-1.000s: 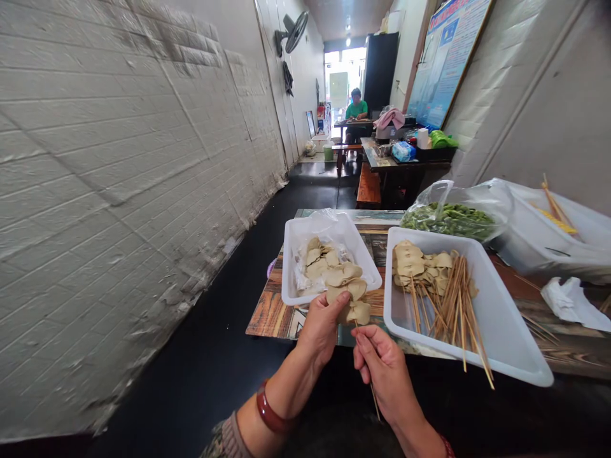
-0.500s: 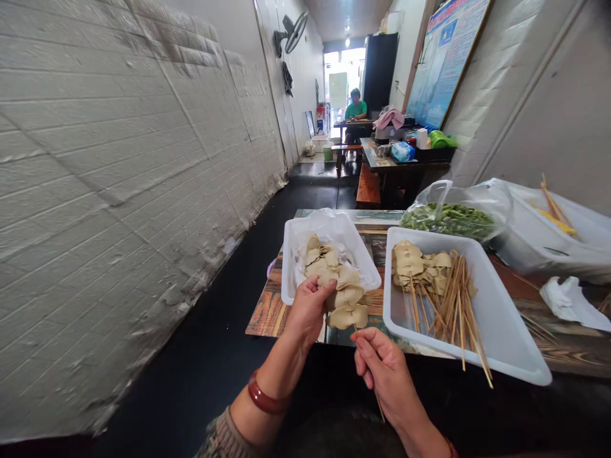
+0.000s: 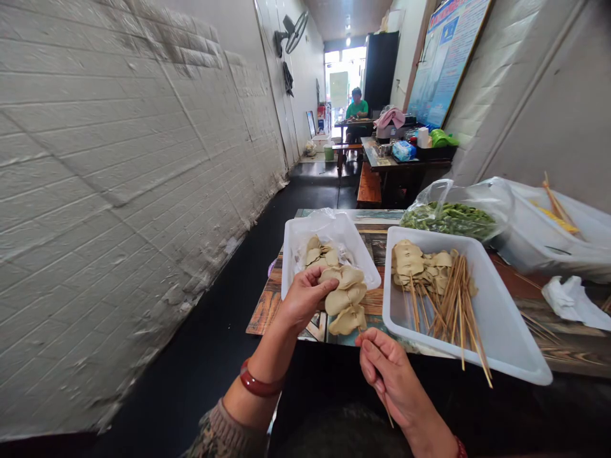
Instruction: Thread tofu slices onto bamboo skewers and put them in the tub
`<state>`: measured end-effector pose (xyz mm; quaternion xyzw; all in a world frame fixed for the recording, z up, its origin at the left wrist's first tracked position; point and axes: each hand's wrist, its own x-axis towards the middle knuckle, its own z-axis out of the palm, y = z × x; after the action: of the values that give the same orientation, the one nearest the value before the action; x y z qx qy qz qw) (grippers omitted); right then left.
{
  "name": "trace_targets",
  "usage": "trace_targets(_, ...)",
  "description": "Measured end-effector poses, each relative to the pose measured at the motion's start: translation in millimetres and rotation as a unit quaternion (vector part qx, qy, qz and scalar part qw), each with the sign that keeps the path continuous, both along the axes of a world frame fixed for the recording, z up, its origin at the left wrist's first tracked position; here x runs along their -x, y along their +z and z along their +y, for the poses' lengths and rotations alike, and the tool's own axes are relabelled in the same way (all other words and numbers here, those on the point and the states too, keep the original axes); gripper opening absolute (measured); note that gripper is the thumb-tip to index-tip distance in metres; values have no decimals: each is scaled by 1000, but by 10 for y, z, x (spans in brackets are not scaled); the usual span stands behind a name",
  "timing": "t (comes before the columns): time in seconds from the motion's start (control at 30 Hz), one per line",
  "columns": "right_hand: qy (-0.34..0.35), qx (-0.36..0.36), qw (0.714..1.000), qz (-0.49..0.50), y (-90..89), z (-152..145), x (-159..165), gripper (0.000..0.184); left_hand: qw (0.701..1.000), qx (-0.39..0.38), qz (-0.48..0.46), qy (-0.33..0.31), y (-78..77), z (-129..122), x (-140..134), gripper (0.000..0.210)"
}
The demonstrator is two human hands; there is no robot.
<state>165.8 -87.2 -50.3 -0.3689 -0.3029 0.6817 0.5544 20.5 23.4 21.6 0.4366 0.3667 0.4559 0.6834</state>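
My right hand [image 3: 387, 372] pinches a thin wooden skewer [image 3: 387, 412] below several pale tan, flat food slices [image 3: 346, 298] threaded on it. At the upper end of these slices, my left hand [image 3: 308, 294] grips the top slice between thumb and fingers. Behind the left hand stands a white tray [image 3: 289, 245] lined with clear plastic, with loose tan slices [image 3: 319, 251] inside. To the right, a larger white tray [image 3: 506, 331] holds finished-looking skewers [image 3: 449, 299] of the same slices, their sticks pointing toward me over the rim.
A clear bag of green vegetables [image 3: 453, 219] and another white bin [image 3: 568, 238] with sticks lie at the right rear. Crumpled white tissue [image 3: 575, 299] and loose skewers rest on the wooden table [image 3: 267, 305]. A person in green [image 3: 357, 109] sits far back.
The skewered slices have tilted and shifted slightly, with the top slice now nearer the others. My right hand has moved a little right and down; my left hand has moved slightly left and up.
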Motion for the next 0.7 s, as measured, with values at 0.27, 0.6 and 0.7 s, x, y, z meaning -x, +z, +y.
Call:
trace_targets(0.27, -39, -2, 998, -41, -51, -15, 3, 36, 998, 25, -45, -23, -54, -26, -10, 29)
trace_targets(0.6, -61, -16, 990, -126, -143, -16, 60, 36, 993, 68, -92, 2, -69, -44, -154, 39)
trace_targets(0.7, -78, -27, 984, -159, -166, -16, 67, 36, 994, 62, -68, 53, -124, -54, -217, 43)
